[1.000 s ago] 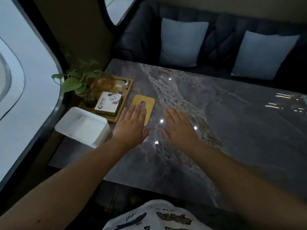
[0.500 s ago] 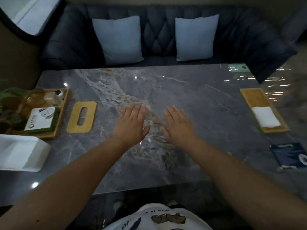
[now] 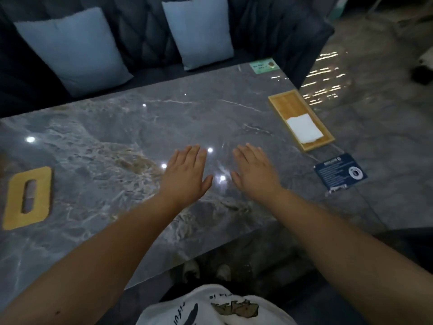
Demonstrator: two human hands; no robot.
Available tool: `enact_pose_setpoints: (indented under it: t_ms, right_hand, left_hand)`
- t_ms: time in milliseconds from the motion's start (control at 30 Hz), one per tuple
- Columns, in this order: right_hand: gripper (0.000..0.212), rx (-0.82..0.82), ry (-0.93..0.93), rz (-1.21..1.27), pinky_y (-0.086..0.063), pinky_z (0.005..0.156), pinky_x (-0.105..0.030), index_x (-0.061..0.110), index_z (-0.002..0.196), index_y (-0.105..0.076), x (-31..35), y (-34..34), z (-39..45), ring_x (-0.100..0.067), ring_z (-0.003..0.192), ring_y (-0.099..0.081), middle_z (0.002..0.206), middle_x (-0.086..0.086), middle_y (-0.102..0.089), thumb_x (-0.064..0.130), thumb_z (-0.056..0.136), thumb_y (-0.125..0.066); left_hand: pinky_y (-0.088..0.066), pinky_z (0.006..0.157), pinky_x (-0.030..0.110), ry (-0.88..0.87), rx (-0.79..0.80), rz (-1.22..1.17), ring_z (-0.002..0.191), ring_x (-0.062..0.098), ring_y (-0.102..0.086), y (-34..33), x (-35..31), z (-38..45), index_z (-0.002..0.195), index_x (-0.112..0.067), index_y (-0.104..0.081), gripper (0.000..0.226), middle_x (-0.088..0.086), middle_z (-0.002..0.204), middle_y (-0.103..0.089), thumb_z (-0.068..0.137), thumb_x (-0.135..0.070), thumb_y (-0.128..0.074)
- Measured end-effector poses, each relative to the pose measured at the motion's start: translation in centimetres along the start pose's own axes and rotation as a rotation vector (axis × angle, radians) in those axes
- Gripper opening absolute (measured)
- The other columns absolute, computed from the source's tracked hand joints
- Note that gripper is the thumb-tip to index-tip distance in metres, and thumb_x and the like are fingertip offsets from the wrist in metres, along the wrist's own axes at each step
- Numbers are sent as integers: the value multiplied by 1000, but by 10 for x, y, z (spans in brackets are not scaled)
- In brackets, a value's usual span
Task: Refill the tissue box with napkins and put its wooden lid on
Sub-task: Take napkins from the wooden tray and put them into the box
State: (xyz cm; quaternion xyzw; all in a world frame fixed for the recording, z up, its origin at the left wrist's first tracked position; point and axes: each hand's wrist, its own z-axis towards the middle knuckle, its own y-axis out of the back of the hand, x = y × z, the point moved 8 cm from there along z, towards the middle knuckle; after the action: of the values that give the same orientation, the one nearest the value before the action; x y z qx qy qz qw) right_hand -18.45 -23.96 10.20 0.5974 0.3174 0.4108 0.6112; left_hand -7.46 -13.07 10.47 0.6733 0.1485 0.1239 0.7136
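The wooden lid (image 3: 29, 198), yellow with a long slot, lies flat on the grey marble table (image 3: 131, 127) at the far left. A stack of white napkins (image 3: 304, 128) rests at the near end of a wooden tray (image 3: 289, 104) on the table's right side. My left hand (image 3: 186, 175) and my right hand (image 3: 254, 173) are held flat, palms down, side by side over the middle of the table, fingers apart and holding nothing. The tissue box is out of view.
A dark blue card (image 3: 340, 174) lies at the table's right edge, near the tray. A green card (image 3: 264, 66) sits at the far right corner. A dark sofa with two pale cushions (image 3: 70, 48) runs along the far side.
My view has swung to the right: the white box and plant tray have left the frame, and the napkin tray has come closer to centre. Both hands stay flat and empty.
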Motion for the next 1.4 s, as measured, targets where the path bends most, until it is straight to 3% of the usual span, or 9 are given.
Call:
enact_pose_setpoints:
  t_ms: [67, 167, 267, 500, 567, 800, 967, 1167, 1400]
  right_hand:
    - [60, 7, -55, -7, -20, 116, -46, 2, 139, -41, -16, 0, -2, -35, 137, -36, 142, -17, -47, 33, 90, -56]
    - [65, 12, -176, -23, -15, 118, -43, 4, 145, -32, -47, -1, -8, -31, 142, -28, 149, -14, -39, 37, 92, -51]
    - [64, 6, -265, -6, -16, 118, -42, 3, 144, -35, -79, 0, -18, -32, 141, -29, 147, -16, -41, 35, 91, -54]
    - [62, 28, -390, -5, -18, 117, -39, 3, 143, -35, -155, -3, -25, -33, 138, -31, 147, -18, -40, 36, 92, -52]
    - [61, 45, -418, 16, -21, 116, -40, 3, 142, -36, -182, -9, -24, -33, 137, -34, 146, -18, -41, 36, 93, -51]
    - [56, 126, -564, 263, -33, 107, -41, 2, 140, -38, -292, -34, -2, -35, 129, -41, 142, -20, -44, 31, 94, -52]
    - [47, 172, -632, 361, -43, 89, -37, 3, 132, -47, -355, -49, 32, -35, 114, -51, 127, -20, -53, 31, 94, -52]
    - [56, 305, -677, 395, -45, 96, -41, 4, 135, -42, -383, -76, 69, -34, 118, -52, 133, -19, -51, 41, 93, -50]
    - [60, 373, -727, 261, -44, 94, -42, 6, 139, -35, -387, -85, 87, -33, 123, -48, 139, -16, -46, 42, 92, -51]
  left_hand:
    - [-31, 110, 51, -38, 27, -24, 133, 38, -42, -5, -12, 14, 141, -3, -40, 76, 20, 144, -46, 87, -56, -32]
    - [-28, 112, 50, -123, 31, -42, 136, 37, -38, -10, -33, 40, 143, -4, -38, 73, 19, 147, -42, 89, -52, -44]
    - [-24, 115, 49, -208, 46, -66, 139, 36, -33, -16, -56, 64, 146, -3, -32, 75, 19, 150, -37, 90, -48, -52]
    - [-26, 113, 52, -294, 94, -72, 135, 38, -37, -43, -106, 118, 143, -2, -36, 74, 22, 146, -42, 89, -53, -36]
    - [-25, 113, 52, -283, 111, -86, 134, 39, -38, -53, -118, 136, 142, -1, -37, 77, 22, 145, -43, 88, -55, -29]
    - [-26, 111, 47, -133, 174, -160, 132, 38, -41, -113, -153, 202, 144, -4, -38, 71, 20, 147, -42, 90, -51, -42]
    - [-28, 112, 48, -29, 229, -193, 131, 37, -40, -158, -169, 245, 142, -8, -37, 64, 18, 147, -40, 92, -49, -42]
    - [-15, 117, 52, 53, 196, -167, 143, 35, -23, -178, -179, 272, 146, -7, -32, 62, 18, 154, -30, 96, -43, -40]
    - [-22, 115, 54, 75, 117, -177, 138, 37, -33, -184, -177, 272, 139, -6, -44, 56, 20, 148, -41, 94, -40, -44]
